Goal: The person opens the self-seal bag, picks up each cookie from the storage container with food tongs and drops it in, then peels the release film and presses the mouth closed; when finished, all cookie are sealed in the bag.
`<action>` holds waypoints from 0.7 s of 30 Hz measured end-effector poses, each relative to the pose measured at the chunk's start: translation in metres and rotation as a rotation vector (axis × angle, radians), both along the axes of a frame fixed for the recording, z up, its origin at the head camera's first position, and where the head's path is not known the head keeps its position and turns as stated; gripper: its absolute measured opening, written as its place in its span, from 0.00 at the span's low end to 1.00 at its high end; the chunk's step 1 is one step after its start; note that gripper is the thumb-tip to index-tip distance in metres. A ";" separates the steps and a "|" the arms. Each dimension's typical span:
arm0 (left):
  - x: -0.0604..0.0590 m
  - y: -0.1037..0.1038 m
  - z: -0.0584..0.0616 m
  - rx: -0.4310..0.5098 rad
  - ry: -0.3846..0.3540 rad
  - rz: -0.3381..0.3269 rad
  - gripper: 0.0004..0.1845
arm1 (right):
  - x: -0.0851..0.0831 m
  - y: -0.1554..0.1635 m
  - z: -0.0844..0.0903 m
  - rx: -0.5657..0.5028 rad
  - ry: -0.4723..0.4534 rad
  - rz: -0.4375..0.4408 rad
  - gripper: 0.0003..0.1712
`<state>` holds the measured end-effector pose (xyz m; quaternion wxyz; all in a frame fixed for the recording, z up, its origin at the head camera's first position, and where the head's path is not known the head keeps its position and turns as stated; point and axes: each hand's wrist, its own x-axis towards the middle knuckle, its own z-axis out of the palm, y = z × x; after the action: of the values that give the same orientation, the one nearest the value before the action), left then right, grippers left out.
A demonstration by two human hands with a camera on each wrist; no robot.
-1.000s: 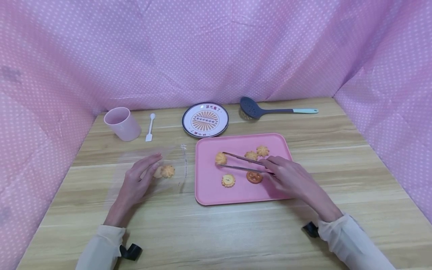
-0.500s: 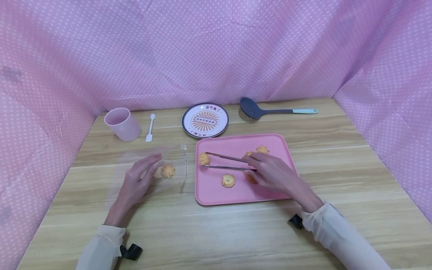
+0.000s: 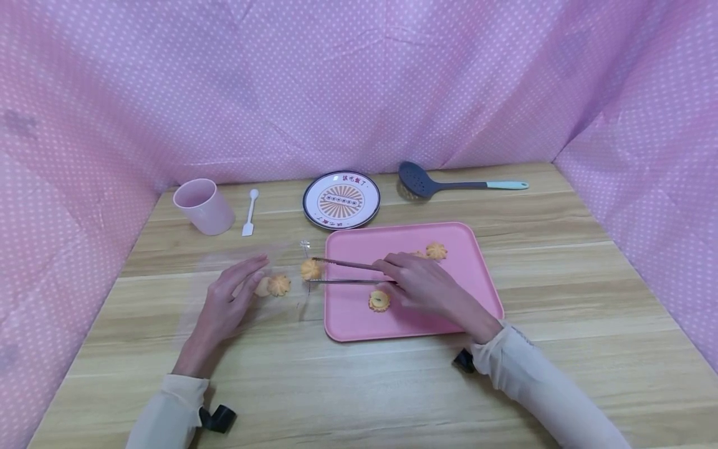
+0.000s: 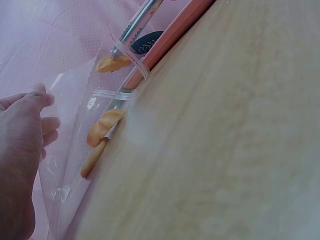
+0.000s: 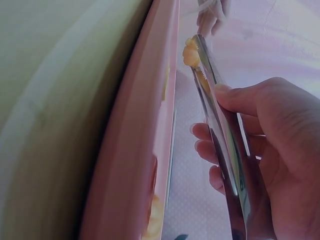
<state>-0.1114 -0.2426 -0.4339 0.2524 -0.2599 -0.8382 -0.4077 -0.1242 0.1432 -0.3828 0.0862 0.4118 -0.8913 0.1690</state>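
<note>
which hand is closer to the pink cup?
Left. The left hand lies on the clear bag just in front of the pink cup; the right hand is over the pink tray.

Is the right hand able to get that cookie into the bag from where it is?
Probably yes. The right hand holds tongs with the cookie at the bag mouth, with nothing between; the left hand rests on the bag.

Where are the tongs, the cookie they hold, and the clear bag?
tongs (image 3: 348, 273), head view, middle of the arms
cookie (image 3: 310, 269), head view, its centre
clear bag (image 3: 280, 259), head view, upper film near its mouth
</note>
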 end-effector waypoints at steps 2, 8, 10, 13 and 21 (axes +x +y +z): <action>0.000 0.000 0.000 0.003 -0.005 0.000 0.24 | 0.000 -0.005 0.000 0.003 -0.006 0.011 0.17; 0.000 0.000 0.001 0.011 -0.016 0.006 0.24 | -0.003 -0.023 0.001 0.016 -0.007 0.037 0.18; 0.000 0.000 0.001 0.009 -0.014 0.007 0.24 | -0.003 -0.030 0.003 0.028 -0.019 0.038 0.18; 0.000 0.000 0.000 0.012 -0.007 0.001 0.24 | -0.003 -0.040 0.004 0.043 -0.032 0.039 0.17; 0.003 0.000 0.003 0.004 -0.035 0.001 0.21 | -0.001 -0.062 0.005 0.072 0.009 0.081 0.17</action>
<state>-0.1084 -0.2422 -0.4308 0.2384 -0.2519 -0.8418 -0.4136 -0.1257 0.0817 -0.3780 0.0687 0.4510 -0.8791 0.1382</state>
